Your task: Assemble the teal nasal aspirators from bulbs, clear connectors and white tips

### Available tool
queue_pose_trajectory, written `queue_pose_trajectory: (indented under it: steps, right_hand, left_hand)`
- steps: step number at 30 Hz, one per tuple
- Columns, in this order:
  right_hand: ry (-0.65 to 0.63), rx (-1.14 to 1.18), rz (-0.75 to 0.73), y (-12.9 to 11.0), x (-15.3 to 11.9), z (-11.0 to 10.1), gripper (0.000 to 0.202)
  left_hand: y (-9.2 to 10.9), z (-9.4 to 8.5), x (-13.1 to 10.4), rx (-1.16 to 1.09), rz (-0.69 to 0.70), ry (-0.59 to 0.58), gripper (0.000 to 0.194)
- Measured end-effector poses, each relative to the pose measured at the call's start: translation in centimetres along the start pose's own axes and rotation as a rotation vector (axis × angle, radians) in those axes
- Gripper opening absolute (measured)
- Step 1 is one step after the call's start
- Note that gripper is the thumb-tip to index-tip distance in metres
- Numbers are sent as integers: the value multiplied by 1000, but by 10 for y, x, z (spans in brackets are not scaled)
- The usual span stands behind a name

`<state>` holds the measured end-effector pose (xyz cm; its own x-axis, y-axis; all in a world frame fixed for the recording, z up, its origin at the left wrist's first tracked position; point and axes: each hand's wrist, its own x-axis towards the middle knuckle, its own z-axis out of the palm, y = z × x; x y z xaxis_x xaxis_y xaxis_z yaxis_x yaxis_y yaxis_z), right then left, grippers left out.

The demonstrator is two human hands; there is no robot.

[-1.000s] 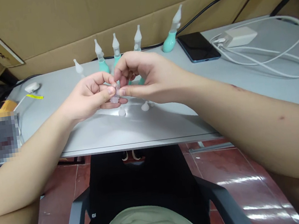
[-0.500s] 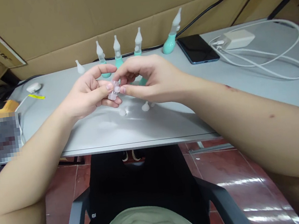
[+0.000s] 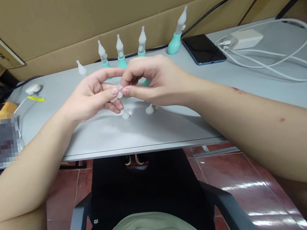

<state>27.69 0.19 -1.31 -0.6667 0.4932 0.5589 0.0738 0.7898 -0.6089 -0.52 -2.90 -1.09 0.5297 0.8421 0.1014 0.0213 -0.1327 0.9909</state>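
My left hand (image 3: pixel 91 94) pinches a small clear plastic tube piece (image 3: pixel 119 93) between thumb and fingers. At its other side, the thumb and forefinger of my right hand (image 3: pixel 159 80) grip the same piece; the fingers hide much of it. Behind the hands stand nasal aspirators with teal bulbs and white tips: a left one (image 3: pixel 102 54), a middle one (image 3: pixel 120 50) and a right one (image 3: pixel 142 45). Another nasal aspirator (image 3: pixel 178 33) leans farther right. A loose white nozzle tip (image 3: pixel 81 68) stands at the left. Below my hands lie small white caps (image 3: pixel 149 109) on the table.
A black phone (image 3: pixel 204 49) lies at the right, beside a white charger (image 3: pixel 246 39) with a looped white cable (image 3: pixel 298 61). A white oval object (image 3: pixel 33 89) and a yellow cable tag (image 3: pixel 36 99) are at the left. Cardboard (image 3: pixel 75 24) walls off the table's back.
The clear tube piece has been turned between my fingers, and less of it shows now. Both hands stay close together in nearly the same place.
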Motion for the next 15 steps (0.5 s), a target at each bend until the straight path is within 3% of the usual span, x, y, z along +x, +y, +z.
queue_pose_trajectory:
  steps: [4, 8, 15]
  right_hand:
    - [-16, -4, -31, 2, -1, 1, 24]
    - [-4, -28, -19, 0, -2, 0, 26]
    - [-7, -63, 26, 0, 2, -2, 31]
  left_hand:
    - [1, -1, 0, 65, 14, -54, 69]
    - [2, 0, 0, 63, 38, -60, 69]
    - [6, 16, -6, 155, 148, 90, 67]
